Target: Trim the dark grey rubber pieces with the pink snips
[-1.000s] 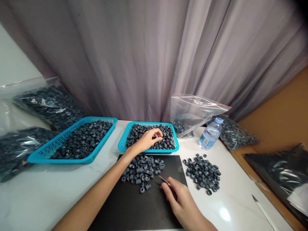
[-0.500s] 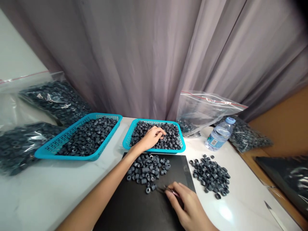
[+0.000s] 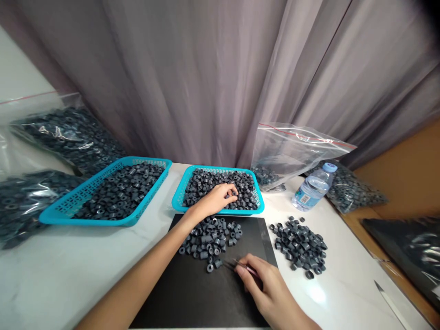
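My left hand (image 3: 218, 198) reaches over the right-hand blue basket (image 3: 178, 201), its fingers closed around a small dark grey plastic sleeve (image 3: 234, 193) at the near side of the heap inside. A pair of tweezers (image 3: 248, 269) is held in my right hand (image 3: 266, 286), low over the black mat (image 3: 206, 302). The tweezers' tips point left and stand slightly apart, near two loose sleeves (image 3: 213, 266). Just behind those, a pile of the same sleeves (image 3: 209, 238) lies on the mat, partly hidden by my left forearm.
Another blue basket (image 3: 129, 222) of sleeves stands left, beside filled plastic bags (image 3: 68, 137). Right of the mat lie a second pile (image 3: 301, 245) and a knife-like blade with a pale handle (image 3: 392, 305). A water bottle (image 3: 313, 188) and a zip bag (image 3: 285, 156) stand behind.
My left hand has shifted slightly within the basket, and a sleeve now shows between its fingers. The right hand with the tweezers stays by the loose sleeves. The view has tilted a little.
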The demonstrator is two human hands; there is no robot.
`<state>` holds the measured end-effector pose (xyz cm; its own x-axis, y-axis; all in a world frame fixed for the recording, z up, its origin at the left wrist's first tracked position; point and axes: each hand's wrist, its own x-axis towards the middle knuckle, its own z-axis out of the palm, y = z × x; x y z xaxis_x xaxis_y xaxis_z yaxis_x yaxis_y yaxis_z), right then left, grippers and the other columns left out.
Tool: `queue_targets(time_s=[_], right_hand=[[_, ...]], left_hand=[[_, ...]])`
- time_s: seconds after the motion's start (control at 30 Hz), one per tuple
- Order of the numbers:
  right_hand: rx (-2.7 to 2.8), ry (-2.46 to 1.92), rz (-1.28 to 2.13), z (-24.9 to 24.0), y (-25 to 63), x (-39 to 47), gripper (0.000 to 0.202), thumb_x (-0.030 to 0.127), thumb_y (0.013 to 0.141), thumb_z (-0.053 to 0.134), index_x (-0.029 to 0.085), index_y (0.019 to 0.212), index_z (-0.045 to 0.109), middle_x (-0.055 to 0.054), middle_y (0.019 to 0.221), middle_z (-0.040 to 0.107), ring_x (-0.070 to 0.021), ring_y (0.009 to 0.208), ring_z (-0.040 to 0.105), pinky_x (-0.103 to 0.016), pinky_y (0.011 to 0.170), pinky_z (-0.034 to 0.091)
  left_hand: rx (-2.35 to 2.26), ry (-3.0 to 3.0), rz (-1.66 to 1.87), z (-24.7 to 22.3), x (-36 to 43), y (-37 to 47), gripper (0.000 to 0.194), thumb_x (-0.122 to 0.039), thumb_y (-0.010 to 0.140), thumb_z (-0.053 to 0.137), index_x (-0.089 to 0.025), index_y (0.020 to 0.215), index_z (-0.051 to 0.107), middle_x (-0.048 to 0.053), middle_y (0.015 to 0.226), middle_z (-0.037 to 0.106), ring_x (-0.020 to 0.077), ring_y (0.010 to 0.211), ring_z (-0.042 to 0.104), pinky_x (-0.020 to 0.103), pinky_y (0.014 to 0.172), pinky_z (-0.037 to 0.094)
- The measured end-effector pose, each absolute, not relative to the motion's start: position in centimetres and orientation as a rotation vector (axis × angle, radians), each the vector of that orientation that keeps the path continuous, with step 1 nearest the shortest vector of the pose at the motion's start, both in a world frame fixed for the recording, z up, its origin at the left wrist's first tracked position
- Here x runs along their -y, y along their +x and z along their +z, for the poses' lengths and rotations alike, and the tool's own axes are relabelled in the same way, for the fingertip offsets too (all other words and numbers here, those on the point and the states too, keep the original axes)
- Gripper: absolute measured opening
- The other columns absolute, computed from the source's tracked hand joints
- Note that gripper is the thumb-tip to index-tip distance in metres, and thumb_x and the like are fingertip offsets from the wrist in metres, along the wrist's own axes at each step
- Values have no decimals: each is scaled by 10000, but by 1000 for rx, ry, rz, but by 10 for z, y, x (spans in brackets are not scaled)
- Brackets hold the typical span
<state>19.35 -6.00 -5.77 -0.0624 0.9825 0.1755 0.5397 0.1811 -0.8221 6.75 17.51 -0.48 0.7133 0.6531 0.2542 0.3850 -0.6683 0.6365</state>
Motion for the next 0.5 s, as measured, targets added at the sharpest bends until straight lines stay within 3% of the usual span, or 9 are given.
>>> queue_targets(time_s=[0.23, 0.5], right_hand=[[1702, -1441, 774, -56, 195, 59, 299, 419, 1049, 459, 222, 862, 585, -36, 821, 666, -196, 773, 642, -260, 632, 434], [1719, -1444, 807, -56, 196, 60, 299, 425, 1058, 443, 228, 872, 571, -27, 824, 645, -200, 814, 624, -266, 668, 411]], left_hand=[[-788, 2364, 658, 4, -168, 68, 187, -320, 966, 529, -200, 946, 671, 26, 865, 672, 202, 830, 619, 319, 816, 493], [-829, 2322, 645, 5, -164, 67, 199, -318, 985, 483, -223, 1121, 593, -9, 817, 632, 176, 727, 600, 306, 742, 495]])
